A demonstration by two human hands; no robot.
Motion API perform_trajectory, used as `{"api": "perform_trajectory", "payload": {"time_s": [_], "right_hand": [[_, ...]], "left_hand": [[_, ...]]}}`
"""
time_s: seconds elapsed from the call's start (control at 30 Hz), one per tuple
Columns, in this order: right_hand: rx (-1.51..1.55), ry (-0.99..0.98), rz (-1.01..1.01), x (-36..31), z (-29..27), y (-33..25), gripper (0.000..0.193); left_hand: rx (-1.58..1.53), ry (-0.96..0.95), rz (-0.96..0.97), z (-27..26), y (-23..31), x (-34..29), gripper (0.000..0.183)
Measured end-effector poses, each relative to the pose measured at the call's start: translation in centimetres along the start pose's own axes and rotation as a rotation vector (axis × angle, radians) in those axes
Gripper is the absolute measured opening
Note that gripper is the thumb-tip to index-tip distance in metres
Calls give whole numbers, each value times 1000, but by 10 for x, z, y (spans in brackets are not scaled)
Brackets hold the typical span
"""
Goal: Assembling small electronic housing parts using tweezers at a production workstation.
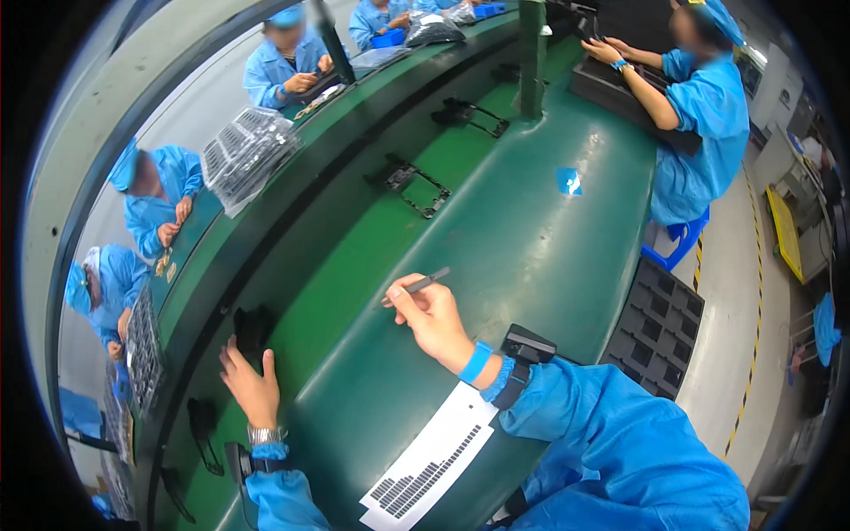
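Observation:
My left hand (251, 382) reaches over the green belt with its fingers spread and nothing held in them. Just beyond its fingertips lies a black part (254, 326); whether they touch cannot be made out. Above the green worktable, my right hand (432, 323) is closed around a slim dark pen-shaped tool (430, 280), tilted with one end up to the right. Near my right forearm, a white sheet (474, 411) with rows of small black stickers rests on the table.
Black frame-like parts (416, 188) lie along the belt (341, 257). A small blue piece (568, 181) is on the table, farther off. Black compartment trays (660, 327) stand at the right edge. A co-worker (708, 115) sits at far right; several others work across the belt. A green post (531, 62) rises ahead.

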State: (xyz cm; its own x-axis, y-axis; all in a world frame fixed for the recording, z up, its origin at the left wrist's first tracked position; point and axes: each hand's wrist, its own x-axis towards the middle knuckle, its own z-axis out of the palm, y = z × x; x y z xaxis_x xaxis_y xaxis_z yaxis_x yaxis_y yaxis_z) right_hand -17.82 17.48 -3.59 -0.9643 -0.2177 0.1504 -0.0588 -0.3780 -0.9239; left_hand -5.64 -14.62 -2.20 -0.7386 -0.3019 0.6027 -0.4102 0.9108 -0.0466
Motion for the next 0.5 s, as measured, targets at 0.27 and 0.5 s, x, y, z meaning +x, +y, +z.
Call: {"api": "perform_trajectory", "payload": {"time_s": [0.27,0.5], "right_hand": [[-8,115,-47,19,-9,-4,19],[64,108,26,11,16,7,23]], "left_hand": [[-1120,-467,1081,-212,221,-5,40],[-564,304,865,-238,250,-50,19]]}}
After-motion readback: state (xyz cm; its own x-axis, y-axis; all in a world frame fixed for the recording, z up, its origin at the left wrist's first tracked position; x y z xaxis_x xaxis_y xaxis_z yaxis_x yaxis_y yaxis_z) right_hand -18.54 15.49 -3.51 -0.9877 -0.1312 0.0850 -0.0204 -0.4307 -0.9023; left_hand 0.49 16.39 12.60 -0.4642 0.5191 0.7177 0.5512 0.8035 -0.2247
